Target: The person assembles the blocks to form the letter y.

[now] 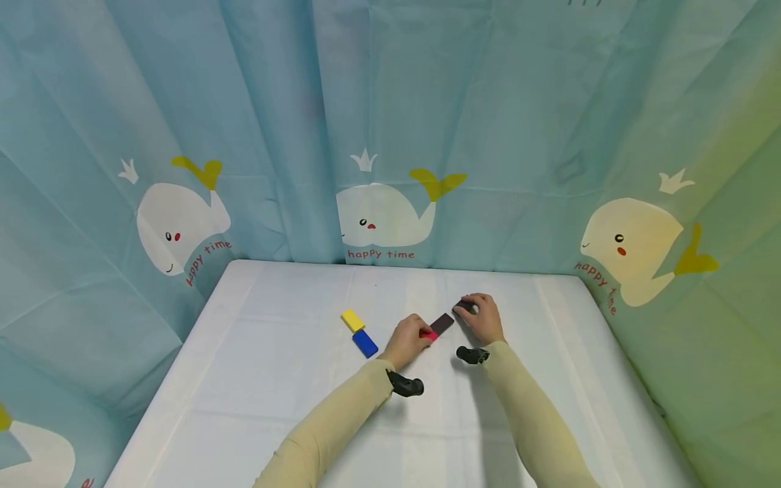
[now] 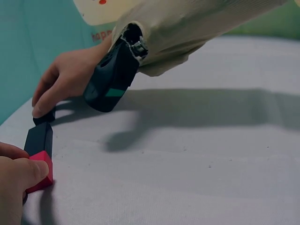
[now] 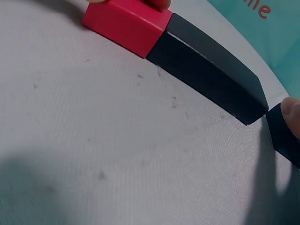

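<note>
My left hand pinches a red block between thumb and fingers on the white table. End to end with the red block lies a black block, which neither hand holds. Past its far end, my right hand grips a second black block, partly hidden by the fingers. In the right wrist view, a corner of this second block comes right up to the end of the first. To the left of my left hand, a yellow block and a blue block lie corner to corner.
The table has a white cloth over it. A blue-green curtain with whale prints hangs along its back and sides. Black wrist cameras stick out from the left sleeve and the right sleeve.
</note>
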### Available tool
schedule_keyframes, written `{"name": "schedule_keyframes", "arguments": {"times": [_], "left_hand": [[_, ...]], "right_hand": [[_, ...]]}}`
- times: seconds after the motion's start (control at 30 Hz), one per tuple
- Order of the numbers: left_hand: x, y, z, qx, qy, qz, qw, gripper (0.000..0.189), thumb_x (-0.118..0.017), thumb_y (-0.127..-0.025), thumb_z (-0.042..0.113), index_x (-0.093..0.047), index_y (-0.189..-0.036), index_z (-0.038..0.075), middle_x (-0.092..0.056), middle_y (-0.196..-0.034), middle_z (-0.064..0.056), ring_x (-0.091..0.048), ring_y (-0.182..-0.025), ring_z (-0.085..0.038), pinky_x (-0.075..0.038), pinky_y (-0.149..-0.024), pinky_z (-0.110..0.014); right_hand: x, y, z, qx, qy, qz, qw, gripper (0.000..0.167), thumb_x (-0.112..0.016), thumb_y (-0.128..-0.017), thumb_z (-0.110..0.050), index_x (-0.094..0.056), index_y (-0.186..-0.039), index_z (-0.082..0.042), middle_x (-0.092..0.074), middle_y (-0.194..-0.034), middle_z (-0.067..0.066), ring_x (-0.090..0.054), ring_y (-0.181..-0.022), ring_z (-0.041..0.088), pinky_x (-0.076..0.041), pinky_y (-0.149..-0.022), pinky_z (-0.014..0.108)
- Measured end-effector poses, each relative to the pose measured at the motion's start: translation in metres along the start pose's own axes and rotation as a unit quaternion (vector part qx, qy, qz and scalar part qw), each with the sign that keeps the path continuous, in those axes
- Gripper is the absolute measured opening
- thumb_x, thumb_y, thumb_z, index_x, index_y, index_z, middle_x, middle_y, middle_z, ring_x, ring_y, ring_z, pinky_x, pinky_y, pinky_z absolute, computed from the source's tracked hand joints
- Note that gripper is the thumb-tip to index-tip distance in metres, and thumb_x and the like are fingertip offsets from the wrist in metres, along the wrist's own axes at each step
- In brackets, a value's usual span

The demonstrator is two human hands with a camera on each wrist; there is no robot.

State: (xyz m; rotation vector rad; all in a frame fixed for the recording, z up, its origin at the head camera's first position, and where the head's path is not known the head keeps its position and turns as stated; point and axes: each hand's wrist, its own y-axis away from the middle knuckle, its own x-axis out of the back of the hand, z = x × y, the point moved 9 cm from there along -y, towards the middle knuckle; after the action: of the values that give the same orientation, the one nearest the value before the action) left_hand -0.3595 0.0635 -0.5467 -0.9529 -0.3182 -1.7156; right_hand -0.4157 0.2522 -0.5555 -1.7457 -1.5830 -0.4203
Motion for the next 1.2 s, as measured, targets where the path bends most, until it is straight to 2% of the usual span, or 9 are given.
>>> {"name": "schedule_keyframes", "arguments": {"times": [0.03, 0.13, 0.4, 0.6, 1.2], "left_hand": [[-0.0018, -0.0005, -0.0021, -0.013, -0.002, 0.007, 0.9999, 0.013, -0.080, -0.080, 0.010, -0.076, -0.093, 0.006, -0.059, -0.086, 0.001, -0.054, -0.078, -0.009, -0.046, -0.072, -0.023], [-0.0007, 0.0008, -0.0002, -0.021, 0.000, 0.011, 0.9997, 0.013, -0.079, -0.080, 0.009, -0.075, -0.092, 0.005, -0.058, -0.085, 0.000, -0.054, -0.076, -0.009, -0.046, -0.070, -0.023], [-0.0026, 0.0011, -0.0015, 0.019, -0.012, -0.009, 0.9997, 0.015, -0.079, -0.082, 0.011, -0.075, -0.096, 0.006, -0.059, -0.089, 0.000, -0.055, -0.080, -0.009, -0.045, -0.073, -0.022], [-0.0015, 0.0011, -0.0012, 0.022, -0.011, -0.011, 0.9996, 0.015, -0.079, -0.082, 0.010, -0.076, -0.095, 0.006, -0.059, -0.088, 0.000, -0.055, -0.078, -0.009, -0.045, -0.072, -0.022], [0.0004, 0.0008, 0.0017, 0.030, -0.001, -0.016, 0.9994, 0.014, -0.079, -0.083, 0.010, -0.076, -0.096, 0.005, -0.060, -0.090, -0.002, -0.056, -0.080, -0.012, -0.046, -0.073, -0.024]], "right_hand": [[-0.0002, 0.0000, -0.0005, 0.001, -0.002, -0.001, 1.0000, 0.040, -0.077, -0.085, -0.019, -0.067, -0.115, 0.006, -0.053, -0.123, 0.027, -0.046, -0.119, 0.041, -0.031, -0.104, 0.052], [-0.0007, 0.0006, -0.0016, 0.008, -0.004, -0.003, 1.0000, 0.041, -0.078, -0.085, -0.018, -0.067, -0.116, 0.006, -0.053, -0.123, 0.027, -0.046, -0.118, 0.042, -0.032, -0.104, 0.052], [-0.0017, 0.0020, -0.0029, 0.021, -0.010, 0.000, 0.9997, 0.041, -0.079, -0.083, -0.017, -0.068, -0.114, 0.006, -0.054, -0.121, 0.027, -0.047, -0.116, 0.042, -0.032, -0.102, 0.053], [-0.0030, 0.0038, -0.0028, 0.025, -0.026, 0.000, 0.9993, 0.039, -0.079, -0.083, -0.019, -0.069, -0.113, 0.004, -0.054, -0.120, 0.025, -0.048, -0.115, 0.041, -0.034, -0.101, 0.053], [-0.0097, 0.0065, -0.0090, 0.021, -0.021, -0.030, 0.9991, 0.036, -0.075, -0.087, -0.020, -0.069, -0.114, 0.002, -0.054, -0.121, 0.023, -0.048, -0.115, 0.038, -0.036, -0.100, 0.053]]}}
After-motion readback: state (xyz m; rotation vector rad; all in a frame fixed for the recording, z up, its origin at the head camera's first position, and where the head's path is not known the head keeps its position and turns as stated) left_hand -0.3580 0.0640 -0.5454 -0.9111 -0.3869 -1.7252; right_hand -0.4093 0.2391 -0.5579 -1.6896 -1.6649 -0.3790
